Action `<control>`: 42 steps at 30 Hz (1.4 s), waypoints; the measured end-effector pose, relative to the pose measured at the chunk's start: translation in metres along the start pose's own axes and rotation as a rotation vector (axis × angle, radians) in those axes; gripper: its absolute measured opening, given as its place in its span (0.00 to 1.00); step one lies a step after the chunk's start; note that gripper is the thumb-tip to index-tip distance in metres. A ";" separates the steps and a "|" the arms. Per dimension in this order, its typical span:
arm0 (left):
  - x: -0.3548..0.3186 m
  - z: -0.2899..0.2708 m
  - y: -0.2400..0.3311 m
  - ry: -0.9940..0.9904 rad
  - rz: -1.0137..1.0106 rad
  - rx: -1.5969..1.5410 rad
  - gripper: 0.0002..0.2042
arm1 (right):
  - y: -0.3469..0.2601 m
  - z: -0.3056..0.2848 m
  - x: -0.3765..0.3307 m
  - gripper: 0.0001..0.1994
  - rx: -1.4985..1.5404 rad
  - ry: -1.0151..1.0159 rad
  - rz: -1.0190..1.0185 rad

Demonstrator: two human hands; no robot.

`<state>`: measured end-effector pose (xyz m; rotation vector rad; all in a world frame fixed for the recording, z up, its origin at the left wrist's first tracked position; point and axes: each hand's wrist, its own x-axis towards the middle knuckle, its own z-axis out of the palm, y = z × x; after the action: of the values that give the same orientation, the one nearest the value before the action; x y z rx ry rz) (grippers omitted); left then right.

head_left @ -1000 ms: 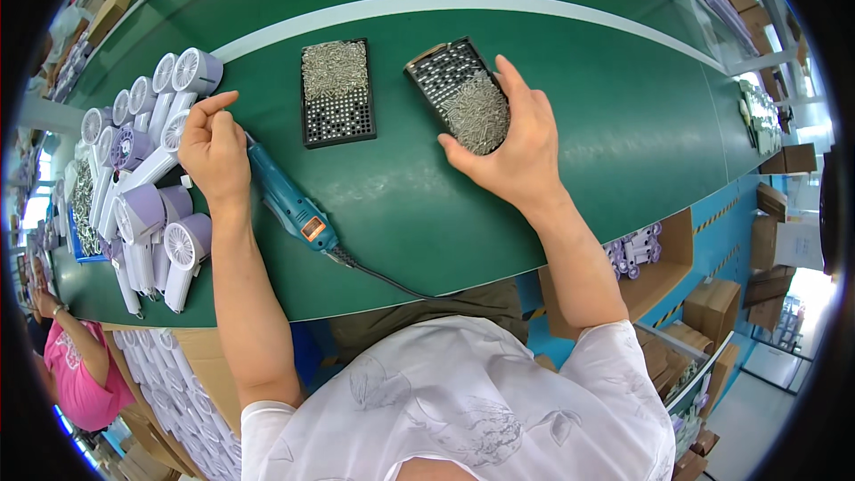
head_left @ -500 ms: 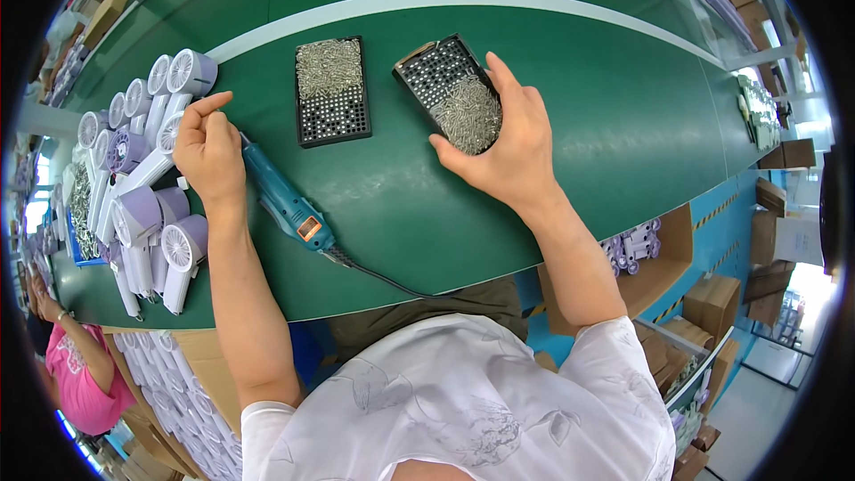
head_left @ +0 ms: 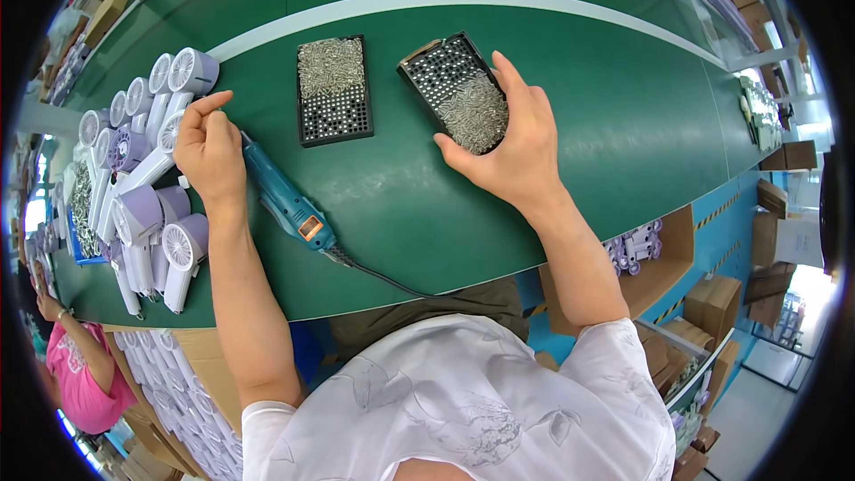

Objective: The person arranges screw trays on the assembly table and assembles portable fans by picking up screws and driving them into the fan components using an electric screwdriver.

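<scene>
My right hand (head_left: 519, 138) grips a black screw tray (head_left: 427, 93) by its right side and near end, thumb and fingers spread around it. The tray sits slanted, with small silver screws (head_left: 476, 112) heaped over its near part and bare holes showing at its far part. At the left, my left hand (head_left: 212, 156) is loosely curled with the index finger bent out; what it holds, if anything, is hidden. A teal electric screwdriver (head_left: 289, 205) lies right beside it, its tip by the hand. Between the hands lies a second black screw tray (head_left: 336, 129), its far half covered with screws.
White and lilac handheld fans (head_left: 183, 245) are piled on the left of the green table (head_left: 427, 223), beside a blue bin (head_left: 86, 258) of small metal parts. The screwdriver's black cord (head_left: 383, 279) runs to the front edge. Another person's arm (head_left: 85, 352) shows at far left.
The held tray has shifted slightly to the right with my right hand, and its screws lie a little more spread out. My left hand keeps its place.
</scene>
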<state>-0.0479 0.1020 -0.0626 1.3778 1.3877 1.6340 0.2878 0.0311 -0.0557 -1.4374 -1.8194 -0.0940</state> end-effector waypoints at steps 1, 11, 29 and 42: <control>-0.001 0.001 0.000 -0.001 -0.002 0.001 0.10 | 0.000 0.001 0.000 0.49 0.011 0.007 -0.021; 0.000 -0.001 0.000 -0.003 -0.005 0.005 0.10 | -0.001 -0.001 0.001 0.49 0.009 -0.007 -0.017; 0.000 0.003 0.000 -0.003 0.001 0.002 0.10 | 0.002 -0.007 0.005 0.49 -0.009 -0.075 -0.036; -0.004 0.003 0.002 0.014 -0.018 0.022 0.11 | 0.039 -0.035 0.064 0.53 -0.005 -0.715 0.044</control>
<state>-0.0431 0.0992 -0.0621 1.3646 1.4256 1.6245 0.3368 0.0774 -0.0084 -1.6395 -2.3374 0.4986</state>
